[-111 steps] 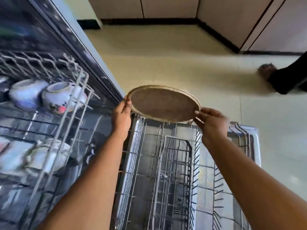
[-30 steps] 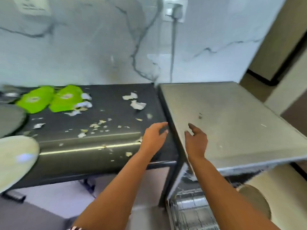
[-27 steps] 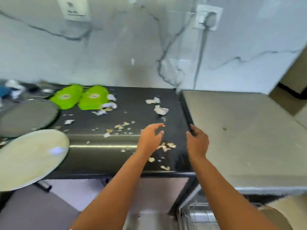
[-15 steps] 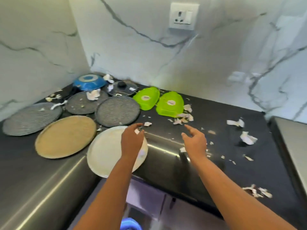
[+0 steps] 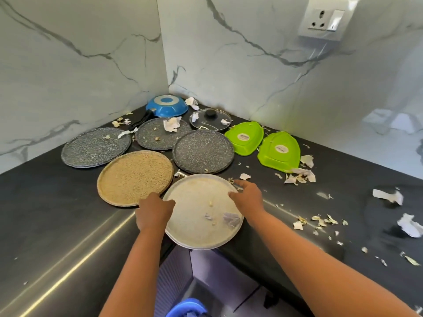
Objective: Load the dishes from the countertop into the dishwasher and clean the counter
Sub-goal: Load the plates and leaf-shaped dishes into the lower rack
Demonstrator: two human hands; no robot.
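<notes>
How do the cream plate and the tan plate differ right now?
The cream plate juts over the counter edge; the tan plate lies fully on the countertop. Both hands, left hand and right hand, are at the cream plate's rim; the tan plate is untouched. Scraps litter the cream plate only. Both are round and flat.

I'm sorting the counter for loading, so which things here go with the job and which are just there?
Job: cream plate under both hands, tan plate, three speckled plates, blue pan, glass lid, green dishes, scraps.
Just there: wall socket, blue bin.

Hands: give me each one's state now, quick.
Left hand: fingers curled onto the left rim of the round cream speckled plate, gripping it.
Right hand: gripping the same plate's right rim.
</notes>
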